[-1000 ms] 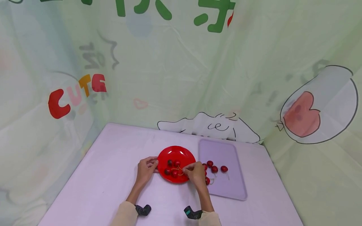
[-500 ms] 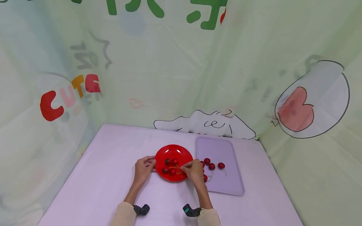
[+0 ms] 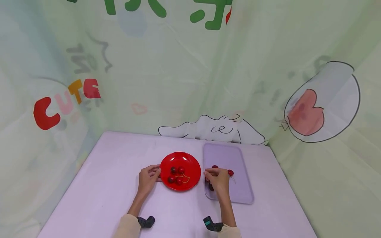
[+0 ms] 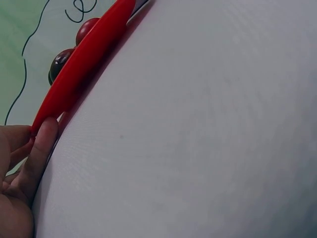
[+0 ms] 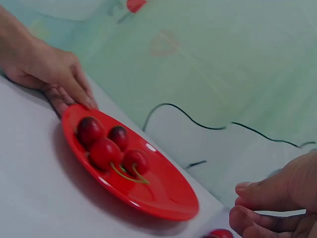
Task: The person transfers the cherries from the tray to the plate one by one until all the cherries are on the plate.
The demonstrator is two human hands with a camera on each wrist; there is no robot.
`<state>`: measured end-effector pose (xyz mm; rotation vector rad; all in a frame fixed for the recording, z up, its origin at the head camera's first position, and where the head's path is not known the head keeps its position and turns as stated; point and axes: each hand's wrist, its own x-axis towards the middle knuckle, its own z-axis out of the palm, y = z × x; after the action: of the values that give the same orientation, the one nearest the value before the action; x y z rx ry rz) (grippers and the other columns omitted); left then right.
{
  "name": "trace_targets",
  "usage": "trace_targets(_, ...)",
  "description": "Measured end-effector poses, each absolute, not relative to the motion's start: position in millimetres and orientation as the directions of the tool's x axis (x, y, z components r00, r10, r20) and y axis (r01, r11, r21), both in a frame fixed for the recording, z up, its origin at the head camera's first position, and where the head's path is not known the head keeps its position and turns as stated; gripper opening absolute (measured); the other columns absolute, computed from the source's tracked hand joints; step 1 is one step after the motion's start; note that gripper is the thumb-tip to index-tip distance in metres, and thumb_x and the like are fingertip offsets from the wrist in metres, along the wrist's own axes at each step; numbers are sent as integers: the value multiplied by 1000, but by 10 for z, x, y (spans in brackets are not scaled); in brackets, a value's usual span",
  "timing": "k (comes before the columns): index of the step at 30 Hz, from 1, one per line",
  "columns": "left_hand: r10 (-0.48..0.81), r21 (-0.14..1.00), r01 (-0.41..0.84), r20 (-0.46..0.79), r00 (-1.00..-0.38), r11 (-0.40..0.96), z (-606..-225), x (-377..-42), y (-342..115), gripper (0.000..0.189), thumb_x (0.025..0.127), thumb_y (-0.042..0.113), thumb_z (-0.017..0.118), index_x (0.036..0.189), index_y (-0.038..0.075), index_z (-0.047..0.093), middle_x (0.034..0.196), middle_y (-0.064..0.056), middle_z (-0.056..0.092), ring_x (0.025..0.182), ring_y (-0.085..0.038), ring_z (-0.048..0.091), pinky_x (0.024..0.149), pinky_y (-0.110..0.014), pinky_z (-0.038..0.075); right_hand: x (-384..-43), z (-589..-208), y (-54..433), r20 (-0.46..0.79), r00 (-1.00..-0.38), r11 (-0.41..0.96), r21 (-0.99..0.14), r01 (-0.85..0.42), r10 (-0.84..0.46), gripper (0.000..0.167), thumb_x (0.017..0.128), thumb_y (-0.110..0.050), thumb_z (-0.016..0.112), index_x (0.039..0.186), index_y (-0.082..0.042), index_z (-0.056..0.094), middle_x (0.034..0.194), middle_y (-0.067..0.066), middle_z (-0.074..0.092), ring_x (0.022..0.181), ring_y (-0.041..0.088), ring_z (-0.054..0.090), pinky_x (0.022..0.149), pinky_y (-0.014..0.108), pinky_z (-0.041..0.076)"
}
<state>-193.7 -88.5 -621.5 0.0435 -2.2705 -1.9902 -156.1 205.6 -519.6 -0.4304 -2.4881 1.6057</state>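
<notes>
My left hand (image 3: 148,178) pinches the left rim of a round red plate (image 3: 191,165). In the left wrist view, fingertips (image 4: 47,131) sit at the plate's edge, near the underside. Several dark red cherries (image 5: 105,153) lie grouped on the plate, some with thin yellow-green stems. My right hand (image 3: 219,179) is over the near left part of a pale purple tray (image 3: 221,152). Its fingers are loosely bent, and I see nothing between thumb and fingertips in the right wrist view. Under and around that hand are cherries (image 3: 230,172) on the tray, partly hidden.
The plate and tray stand side by side on a white-covered table (image 3: 125,148). A printed fabric backdrop (image 3: 178,82) rises behind and at both sides. Dark wrist devices (image 3: 146,222) sit on both forearms.
My right hand has left the stems over the plate and moved right over the tray, its fingers off the stems. The left hand stays at the plate's rim. The head view has shifted slightly.
</notes>
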Motion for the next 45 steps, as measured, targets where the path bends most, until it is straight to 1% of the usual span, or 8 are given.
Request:
trace_targets(4,-117,987,48,66,-991,153,-6214,-1944,-902,29,105,9,73,133,3,75,118,-21,81,78,-17,82,71,-17,65,-1502,-5142,2244,-20,-927,361,-918,165,374,19,98,-5,81,113,6,82,94,20,81,73,18,77,64,13,60)
trace_targets(9,-116,987,54,72,-991,150,-6187,-1943,-918,29,105,8,73,133,1,75,117,-22,81,79,-19,82,71,-18,65,-1432,-5075,2411,-23,-914,352,-919,179,405,22,99,-6,79,115,9,81,95,21,81,75,20,77,62,13,58)
trace_targets(12,-113,988,58,74,-991,141,-6157,-1943,-922,28,104,8,73,132,1,76,116,-22,81,79,-20,82,71,-19,65,-1403,-5054,2472,-34,-908,345,-918,193,419,24,100,-8,79,117,9,80,95,21,81,73,15,74,63,12,57)
trace_targets(22,-108,987,69,85,-990,143,-6162,-1937,-921,28,105,7,73,132,-1,75,115,-23,81,76,-15,81,70,-18,65,-1385,-5181,2639,-43,-890,329,-920,212,454,28,98,-6,80,116,15,77,77,8,78,65,8,70,61,10,57)
trace_targets(35,-113,987,72,89,-990,142,-6178,-1914,-913,29,105,7,73,132,-1,75,115,-24,81,79,-18,81,70,-17,64,-1318,-5307,2704,-57,-876,326,-915,238,479,28,96,-9,82,112,14,79,79,9,80,63,5,68,60,11,56)
trace_targets(38,-107,989,69,83,-991,132,-6172,-1904,-904,29,105,7,73,132,-1,75,116,-24,80,80,-22,82,70,-18,65,-1291,-5314,2711,-67,-875,357,-896,264,479,27,96,-9,82,109,14,80,82,14,80,67,7,68,59,11,54)
trace_targets(41,-103,989,69,82,-991,129,-6172,-1896,-891,30,105,8,73,133,-2,75,117,-24,80,82,-24,82,71,-18,65,-1266,-5320,2712,-80,-875,394,-871,295,478,25,96,-11,83,107,11,82,88,20,81,84,21,72,61,11,51)
trace_targets(45,-103,987,69,84,-991,142,-6171,-1900,-878,31,105,9,73,134,-1,74,118,-23,81,83,-23,82,71,-18,65,-1252,-5343,2719,-92,-877,404,-861,307,471,24,95,-11,84,105,11,82,88,19,82,87,22,72,62,13,50)
